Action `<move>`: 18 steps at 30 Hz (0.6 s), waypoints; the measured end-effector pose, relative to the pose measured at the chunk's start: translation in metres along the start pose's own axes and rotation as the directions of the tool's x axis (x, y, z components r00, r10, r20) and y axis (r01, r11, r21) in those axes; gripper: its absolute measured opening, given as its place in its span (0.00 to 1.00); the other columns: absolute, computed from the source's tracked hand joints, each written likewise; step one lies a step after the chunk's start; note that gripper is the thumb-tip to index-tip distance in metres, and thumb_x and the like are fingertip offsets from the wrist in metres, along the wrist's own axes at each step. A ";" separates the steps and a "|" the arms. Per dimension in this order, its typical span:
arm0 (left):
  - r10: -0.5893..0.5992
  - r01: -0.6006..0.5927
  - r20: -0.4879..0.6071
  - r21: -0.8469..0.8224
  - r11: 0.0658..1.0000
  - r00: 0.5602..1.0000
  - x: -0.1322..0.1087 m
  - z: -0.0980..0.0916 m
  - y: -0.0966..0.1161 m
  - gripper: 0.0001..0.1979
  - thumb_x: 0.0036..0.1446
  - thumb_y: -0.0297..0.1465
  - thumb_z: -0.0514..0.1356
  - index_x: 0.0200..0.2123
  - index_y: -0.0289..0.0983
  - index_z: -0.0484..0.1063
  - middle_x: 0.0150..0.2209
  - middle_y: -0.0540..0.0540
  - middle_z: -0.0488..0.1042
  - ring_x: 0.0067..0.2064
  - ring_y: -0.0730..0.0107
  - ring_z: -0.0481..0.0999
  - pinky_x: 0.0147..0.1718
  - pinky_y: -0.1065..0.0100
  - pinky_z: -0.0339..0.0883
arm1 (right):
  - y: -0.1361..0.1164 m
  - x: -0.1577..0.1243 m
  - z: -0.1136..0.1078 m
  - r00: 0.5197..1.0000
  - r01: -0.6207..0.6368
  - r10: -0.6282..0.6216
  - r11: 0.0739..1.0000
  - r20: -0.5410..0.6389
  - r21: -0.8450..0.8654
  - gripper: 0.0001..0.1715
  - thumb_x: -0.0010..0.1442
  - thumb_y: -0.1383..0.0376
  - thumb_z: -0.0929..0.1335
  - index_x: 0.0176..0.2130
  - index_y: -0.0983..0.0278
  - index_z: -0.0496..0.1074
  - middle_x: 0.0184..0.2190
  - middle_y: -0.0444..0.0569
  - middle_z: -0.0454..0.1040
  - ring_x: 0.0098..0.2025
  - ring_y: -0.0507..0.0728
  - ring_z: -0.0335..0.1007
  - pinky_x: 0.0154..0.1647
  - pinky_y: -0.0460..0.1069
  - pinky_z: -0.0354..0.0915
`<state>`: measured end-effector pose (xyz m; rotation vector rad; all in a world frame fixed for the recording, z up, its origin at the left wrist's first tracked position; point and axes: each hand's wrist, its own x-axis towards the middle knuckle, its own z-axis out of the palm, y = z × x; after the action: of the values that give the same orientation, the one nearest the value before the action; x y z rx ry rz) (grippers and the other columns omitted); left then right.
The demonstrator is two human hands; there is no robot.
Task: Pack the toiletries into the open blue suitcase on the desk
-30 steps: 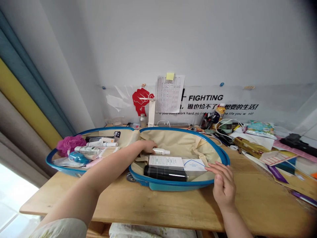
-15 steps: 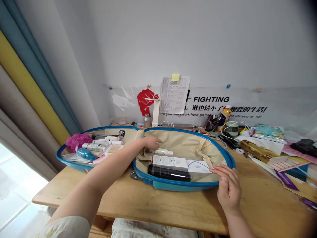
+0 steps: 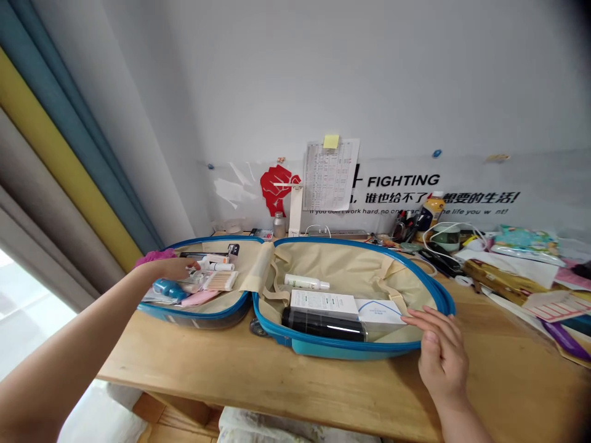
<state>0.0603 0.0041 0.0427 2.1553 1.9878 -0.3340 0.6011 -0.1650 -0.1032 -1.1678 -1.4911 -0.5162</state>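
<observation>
A blue hard-shell suitcase [image 3: 351, 352] lies open flat on the wooden worktop [image 3: 286, 387], filling the centre of the frame, both halves lined in beige.

The left hand [image 3: 173, 269] reaches into the left half, at centre left of the frame. It rests on a cluster of small toiletry tubes [image 3: 217, 266]; the fingers are curled over the items, but whether they pinch one cannot be told. A pink bath pouf [image 3: 148, 256] sits just behind the hand at the shell's outer edge. A blue bottle [image 3: 164, 288] and a box of cotton swabs [image 3: 220, 281] lie just below and to the right of the hand.

The right hand [image 3: 441, 354] lies at lower right of centre, palm down, the fingers spread and flat on the front rim of the right half, gripping nothing. Its fingertips touch the rim beside a white box with a blue outline [image 3: 379, 311].

The right half holds a white spray bottle [image 3: 305, 282] lying on its side, a white carton with green print [image 3: 324, 303] below it, and a black cylindrical bottle [image 3: 323, 324] along the front wall, touching the carton.

At right of frame the worktop carries loose papers, cables and packets. A printed sheet [image 3: 330, 175] with a yellow sticky note hangs on the wall above the suitcase, between a red fist sticker [image 3: 276, 186] and the word FIGHTING.
</observation>
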 end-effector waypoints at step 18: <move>0.027 0.015 -0.300 0.137 0.990 0.954 -0.015 -0.022 0.012 0.27 0.56 0.33 0.53 0.60 0.36 0.61 0.55 0.39 0.74 0.55 0.51 0.73 0.51 0.60 0.66 | -0.002 0.000 -0.001 1.000 0.005 -0.005 1.000 0.009 -0.008 0.22 0.68 0.63 0.57 0.37 0.60 0.78 0.37 0.51 0.79 0.51 0.61 0.72 0.60 0.62 0.58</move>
<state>0.0720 -0.0052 0.0679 2.4234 2.1728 -0.1513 0.5996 -0.1665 -0.1027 -1.1745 -1.5014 -0.5209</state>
